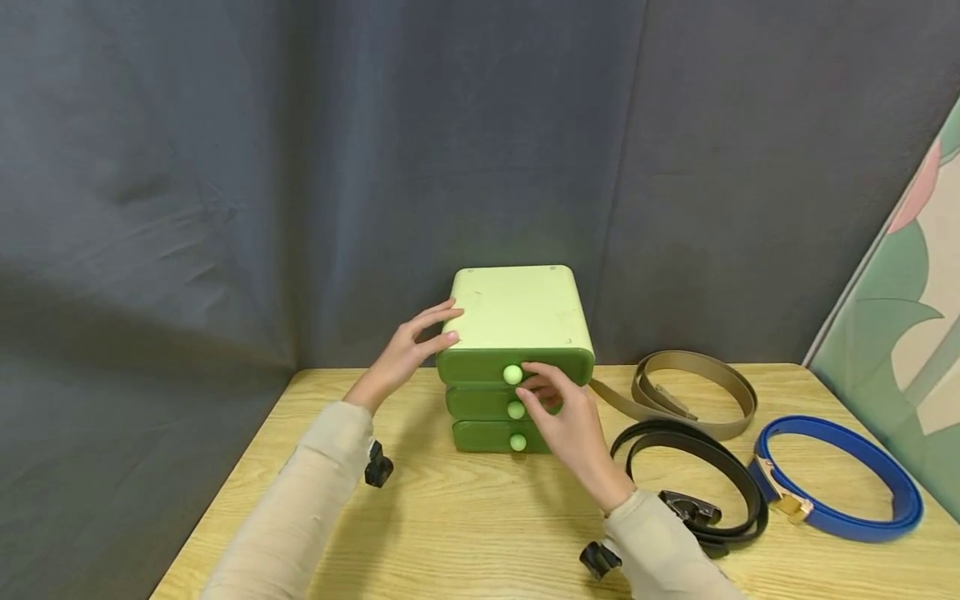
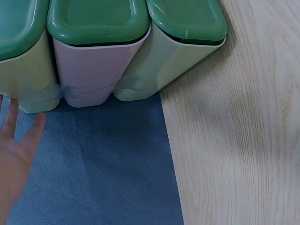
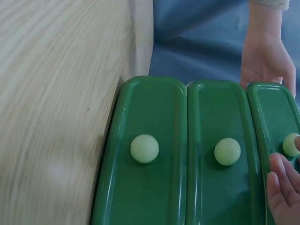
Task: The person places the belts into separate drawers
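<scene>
A small chest of drawers (image 1: 517, 308) stands on the table, pale green on top with three green drawer fronts and round pale knobs. My left hand (image 1: 411, 346) rests its fingers on the chest's left upper edge; the left wrist view shows part of this hand (image 2: 16, 154) beside the chest's side. At the top drawer's knob (image 1: 512, 374) is my right hand (image 1: 564, 417), its bent index finger and thumb just right of and below the knob. In the right wrist view the right fingers (image 3: 283, 180) overlap the knob's edge, partly cut off. All drawers look closed.
On the table (image 1: 450, 533), a tan belt (image 1: 697, 358), a black belt (image 1: 750, 475) and a blue belt (image 1: 862, 433) lie coiled to the right of the chest. A dark grey curtain (image 1: 450, 150) hangs behind, and a patterned panel (image 1: 915, 333) borders the right side.
</scene>
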The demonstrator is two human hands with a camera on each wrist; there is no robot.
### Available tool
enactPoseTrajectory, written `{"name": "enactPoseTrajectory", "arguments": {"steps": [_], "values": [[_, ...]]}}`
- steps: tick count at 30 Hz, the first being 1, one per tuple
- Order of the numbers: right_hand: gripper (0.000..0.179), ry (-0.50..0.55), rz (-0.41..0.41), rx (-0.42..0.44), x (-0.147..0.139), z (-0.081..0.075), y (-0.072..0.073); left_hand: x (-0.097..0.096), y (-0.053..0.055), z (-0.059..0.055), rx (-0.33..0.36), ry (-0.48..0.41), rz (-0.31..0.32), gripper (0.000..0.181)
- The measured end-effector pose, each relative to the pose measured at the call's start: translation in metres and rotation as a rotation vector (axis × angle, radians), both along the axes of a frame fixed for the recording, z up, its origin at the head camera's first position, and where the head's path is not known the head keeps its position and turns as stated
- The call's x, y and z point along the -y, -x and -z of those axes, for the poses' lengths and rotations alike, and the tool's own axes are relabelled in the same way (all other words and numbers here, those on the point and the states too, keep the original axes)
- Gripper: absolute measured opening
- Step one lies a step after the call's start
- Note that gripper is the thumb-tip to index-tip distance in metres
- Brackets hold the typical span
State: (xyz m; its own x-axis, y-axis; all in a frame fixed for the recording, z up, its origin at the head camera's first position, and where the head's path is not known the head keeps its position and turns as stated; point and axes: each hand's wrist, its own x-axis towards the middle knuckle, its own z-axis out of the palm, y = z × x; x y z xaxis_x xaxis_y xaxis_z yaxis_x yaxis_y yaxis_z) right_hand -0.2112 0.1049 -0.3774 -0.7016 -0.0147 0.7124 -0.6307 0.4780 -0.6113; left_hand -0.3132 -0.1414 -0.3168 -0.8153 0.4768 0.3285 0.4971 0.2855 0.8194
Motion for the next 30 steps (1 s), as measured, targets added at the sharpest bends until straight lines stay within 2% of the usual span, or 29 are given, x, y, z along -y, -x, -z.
{"name": "enactPoseTrajectory", "arguments": {"steps": [11, 18, 24, 30], "values": [[0.029, 0.152, 0.007, 0.042, 0.016, -0.001, 0.007, -0.002, -0.003, -0.001, 0.002, 0.003, -0.022, 0.045], [0.025, 0.171, 0.034, 0.031, 0.020, -0.001, 0.009, -0.002, -0.002, -0.001, -0.002, 0.000, -0.018, 0.046], [0.023, 0.181, 0.029, 0.027, 0.022, -0.001, 0.004, 0.000, 0.001, -0.001, 0.006, 0.010, -0.014, 0.045], [0.024, 0.156, 0.019, 0.004, 0.021, 0.000, -0.007, 0.001, 0.000, -0.003, 0.023, 0.021, -0.015, 0.046]]}}
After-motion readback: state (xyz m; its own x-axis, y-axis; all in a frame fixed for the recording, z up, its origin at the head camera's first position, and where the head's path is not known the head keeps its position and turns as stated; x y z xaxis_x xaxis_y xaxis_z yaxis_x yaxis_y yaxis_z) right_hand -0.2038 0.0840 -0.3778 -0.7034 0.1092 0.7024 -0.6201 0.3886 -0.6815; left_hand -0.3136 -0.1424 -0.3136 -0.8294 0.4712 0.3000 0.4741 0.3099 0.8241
